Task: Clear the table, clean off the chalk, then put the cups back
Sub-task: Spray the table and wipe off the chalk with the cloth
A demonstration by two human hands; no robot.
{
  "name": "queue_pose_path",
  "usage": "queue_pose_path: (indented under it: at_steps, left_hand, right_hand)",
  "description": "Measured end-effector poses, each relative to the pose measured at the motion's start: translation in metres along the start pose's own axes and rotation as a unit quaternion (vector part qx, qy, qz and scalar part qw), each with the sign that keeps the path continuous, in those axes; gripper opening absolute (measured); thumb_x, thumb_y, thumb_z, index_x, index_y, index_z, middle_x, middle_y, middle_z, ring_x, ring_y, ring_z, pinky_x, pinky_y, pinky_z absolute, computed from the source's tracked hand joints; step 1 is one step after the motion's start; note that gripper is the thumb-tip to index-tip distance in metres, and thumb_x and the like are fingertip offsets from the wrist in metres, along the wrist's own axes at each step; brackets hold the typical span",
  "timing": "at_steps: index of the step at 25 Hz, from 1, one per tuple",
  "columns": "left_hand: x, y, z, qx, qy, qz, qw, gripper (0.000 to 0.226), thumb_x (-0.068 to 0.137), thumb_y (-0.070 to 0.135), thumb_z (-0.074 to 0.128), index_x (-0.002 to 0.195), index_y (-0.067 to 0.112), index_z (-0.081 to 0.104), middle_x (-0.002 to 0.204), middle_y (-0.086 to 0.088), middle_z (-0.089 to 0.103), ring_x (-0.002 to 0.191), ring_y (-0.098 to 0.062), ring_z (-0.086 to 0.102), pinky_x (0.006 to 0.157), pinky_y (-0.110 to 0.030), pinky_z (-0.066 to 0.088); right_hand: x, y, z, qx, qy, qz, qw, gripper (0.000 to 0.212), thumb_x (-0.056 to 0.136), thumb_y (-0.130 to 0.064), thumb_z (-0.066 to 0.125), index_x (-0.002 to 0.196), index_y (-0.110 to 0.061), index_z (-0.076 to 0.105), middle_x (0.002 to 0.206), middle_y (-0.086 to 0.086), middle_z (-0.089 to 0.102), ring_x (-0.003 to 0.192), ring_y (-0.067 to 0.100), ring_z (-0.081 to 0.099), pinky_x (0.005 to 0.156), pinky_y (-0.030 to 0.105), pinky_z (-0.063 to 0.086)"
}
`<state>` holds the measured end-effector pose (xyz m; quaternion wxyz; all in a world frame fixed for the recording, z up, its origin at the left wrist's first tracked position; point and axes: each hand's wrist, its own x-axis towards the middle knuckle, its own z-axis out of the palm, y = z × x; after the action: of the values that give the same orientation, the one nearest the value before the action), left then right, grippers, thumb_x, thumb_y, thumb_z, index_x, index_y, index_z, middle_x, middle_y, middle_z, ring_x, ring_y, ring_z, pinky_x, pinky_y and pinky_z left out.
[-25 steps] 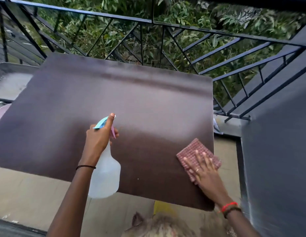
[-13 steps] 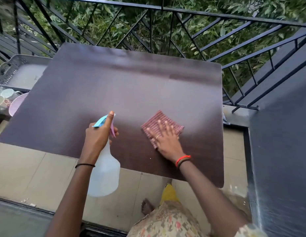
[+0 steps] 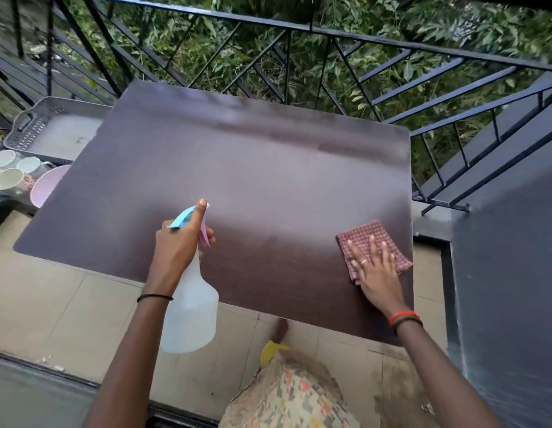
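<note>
A dark brown table (image 3: 253,180) fills the middle of the view, its far part hazy and pale, its near part darker. My left hand (image 3: 179,245) grips the neck of a translucent spray bottle (image 3: 191,310) with a blue and pink head, index finger along the top. My right hand (image 3: 373,267) presses flat, fingers straight, on a red checked cloth (image 3: 365,236) near the table's right edge. Several white cups (image 3: 10,176) stand off the table at the far left.
A grey perforated tray (image 3: 43,131) sits at the back left beside a pink bowl (image 3: 46,185). A black metal railing (image 3: 330,35) runs behind the table, greenery beyond it. A dark wall (image 3: 509,273) stands close on the right. Tiled floor (image 3: 52,298) lies below.
My right hand slid the cloth from the right edge to the table's middle and back to the right edge. The left hand with the bottle stayed in place.
</note>
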<state>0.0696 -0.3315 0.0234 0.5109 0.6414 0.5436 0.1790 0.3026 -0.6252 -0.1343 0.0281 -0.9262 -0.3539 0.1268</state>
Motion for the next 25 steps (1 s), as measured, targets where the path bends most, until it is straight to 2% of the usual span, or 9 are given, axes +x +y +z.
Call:
queue_pose_path:
  at_steps: [2,5,9,12,15,17,19,22,25]
  left_hand:
    - [0.005,0.001,-0.010,0.005,0.009,0.006,1.000,0.061,0.090,0.064,0.051,0.071,0.008,0.069,0.054,0.004,0.069,0.066,-0.022,0.065,0.063,-0.033,0.050]
    - [0.020,0.002,-0.022,0.014,0.025,0.011,1.000,0.063,0.091,0.063,0.050,0.071,0.006,0.068,0.054,0.006,0.069,0.064,-0.021,0.065,0.066,-0.034,0.051]
    - [0.042,0.008,-0.024,0.018,0.035,0.014,0.999,0.066,0.092,0.062,0.049,0.072,0.002,0.068,0.053,0.007,0.068,0.062,-0.017,0.064,0.066,-0.033,0.053]
    - [0.065,0.015,-0.022,0.012,0.031,0.017,0.999,0.061,0.092,0.063,0.048,0.068,0.010,0.067,0.054,0.006,0.069,0.063,-0.018,0.065,0.069,-0.036,0.055]
    - [0.089,0.028,-0.020,0.001,0.019,0.017,1.000,0.063,0.090,0.065,0.048,0.071,0.009,0.068,0.055,0.005,0.069,0.063,-0.019,0.065,0.070,-0.038,0.056]
    - [0.103,0.040,-0.021,-0.007,0.019,0.016,1.000,0.055,0.089,0.065,0.049,0.061,0.023,0.070,0.055,0.004,0.070,0.061,-0.016,0.064,0.069,-0.036,0.054]
    - [0.116,0.052,-0.025,-0.013,0.013,0.019,1.000,0.051,0.088,0.066,0.050,0.050,0.037,0.067,0.056,0.005,0.070,0.062,-0.013,0.067,0.071,-0.035,0.054]
    - [0.132,0.063,-0.032,-0.009,0.014,0.024,1.000,0.050,0.089,0.065,0.049,0.047,0.044,0.065,0.055,0.008,0.069,0.071,-0.016,0.070,0.069,-0.035,0.055]
    - [0.143,0.070,-0.036,-0.013,0.024,0.017,0.999,0.051,0.091,0.062,0.050,0.045,0.045,0.065,0.052,0.010,0.068,0.065,-0.011,0.069,0.057,-0.028,0.050]
  right_hand:
    - [0.044,-0.030,-0.010,-0.004,-0.006,0.010,1.000,0.058,0.092,-0.050,0.010,0.148,-0.039,0.018,0.159,0.012,0.009,0.145,0.040,0.006,0.118,0.050,0.009]
    - [0.080,-0.101,-0.006,-0.015,0.003,-0.057,0.998,0.057,0.092,-0.047,0.012,0.148,-0.041,0.020,0.159,0.014,0.011,0.144,0.042,0.008,0.116,0.053,0.010]
    - [0.045,-0.188,0.020,-0.019,0.006,-0.192,0.981,0.053,0.089,-0.041,0.028,0.141,-0.040,0.038,0.152,0.016,0.032,0.137,0.044,0.031,0.111,0.056,0.023]
    - [-0.001,-0.185,0.034,-0.023,-0.005,-0.279,0.960,0.053,0.092,-0.043,0.039,0.144,-0.045,0.029,0.153,0.012,0.031,0.140,0.037,0.029,0.113,0.050,0.018]
    - [-0.020,-0.122,0.028,-0.022,0.001,-0.242,0.970,0.064,0.089,-0.041,0.046,0.147,-0.046,0.020,0.156,0.007,0.022,0.141,0.033,0.026,0.112,0.046,0.015]
    - [0.009,-0.076,0.014,-0.031,0.010,-0.206,0.978,0.069,0.087,-0.034,0.042,0.147,-0.047,0.010,0.157,0.007,0.018,0.141,0.036,0.025,0.113,0.048,0.016]
    - [0.065,-0.047,-0.003,-0.033,0.005,-0.151,0.988,0.064,0.092,-0.037,0.032,0.147,-0.048,0.001,0.157,0.011,0.019,0.141,0.041,0.023,0.114,0.052,0.021]
    - [0.157,-0.060,-0.030,-0.029,-0.004,-0.085,0.996,0.051,0.096,-0.049,0.019,0.146,-0.047,0.007,0.157,0.015,0.019,0.142,0.044,0.017,0.113,0.057,0.022]
    - [0.207,-0.131,-0.031,-0.046,-0.015,-0.102,0.994,0.050,0.099,-0.042,0.027,0.148,-0.041,0.017,0.158,0.016,0.012,0.144,0.043,0.009,0.116,0.054,0.012]
